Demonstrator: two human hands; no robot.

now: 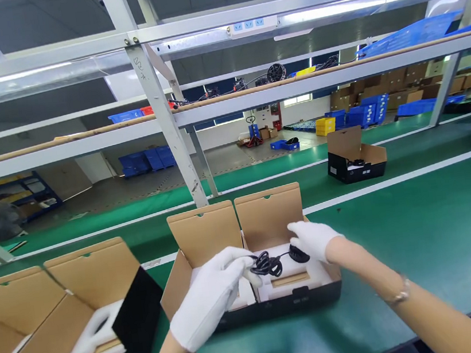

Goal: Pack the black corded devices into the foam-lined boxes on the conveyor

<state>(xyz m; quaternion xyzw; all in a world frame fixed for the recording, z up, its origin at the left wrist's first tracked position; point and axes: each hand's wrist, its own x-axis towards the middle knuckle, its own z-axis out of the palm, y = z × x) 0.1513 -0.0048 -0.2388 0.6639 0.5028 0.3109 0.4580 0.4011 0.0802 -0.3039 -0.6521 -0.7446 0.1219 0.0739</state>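
In the middle of the head view, my gloved left hand (221,285) is closed on a coiled black cable (267,264). The cable runs right to a small black round device (299,254). My gloved right hand (315,239) grips that device, its fingertips partly hidden behind it. Both hands are over two open black boxes side by side. The right box (283,307) has a brown cardboard inside and a white foam insert (315,275) with a tan strip in a slot. My left hand covers much of the left box (206,232).
More open black boxes (88,277) with white inserts stand at left on the green bench (399,236). Another open box (357,163) sits farther back on the right. A metal post (165,104) and shelf rail (292,83) rise behind the boxes.
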